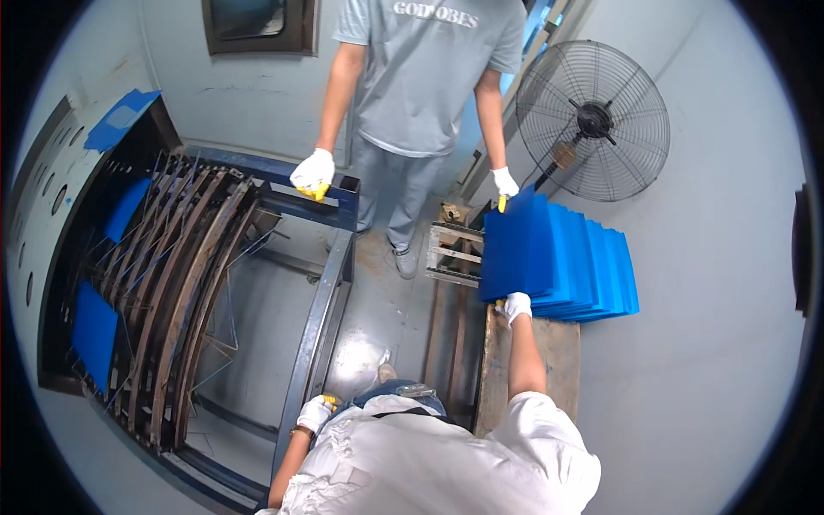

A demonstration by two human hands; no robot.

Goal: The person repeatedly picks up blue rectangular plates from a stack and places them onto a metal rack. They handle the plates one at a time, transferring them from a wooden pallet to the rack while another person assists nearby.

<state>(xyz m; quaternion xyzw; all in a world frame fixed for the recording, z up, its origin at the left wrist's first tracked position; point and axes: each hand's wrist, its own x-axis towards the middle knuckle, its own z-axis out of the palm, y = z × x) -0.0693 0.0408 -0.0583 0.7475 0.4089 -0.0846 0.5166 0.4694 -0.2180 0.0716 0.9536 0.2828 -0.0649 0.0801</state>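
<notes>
A row of flat blue panels [573, 257] stands on edge at the right, the panels close together. My right hand [517, 306], in a white glove with yellow fingers, is closed on the lower near corner of the front blue panel [515, 249]. A co-worker's gloved hand [505, 187] touches that panel's upper edge. My left hand [318, 414], gloved the same way, hangs low by my hip, close to the dark metal frame's rail [311, 352]. Its fingers look curled, with nothing visible in them.
A co-worker [429, 86] stands opposite, the other glove [314, 174] at the frame's corner. At left is a rack of curved brown bars [184, 300] holding blue panels [94, 335]. A worn table [532, 369] carries the row. A large fan [592, 120] stands behind it.
</notes>
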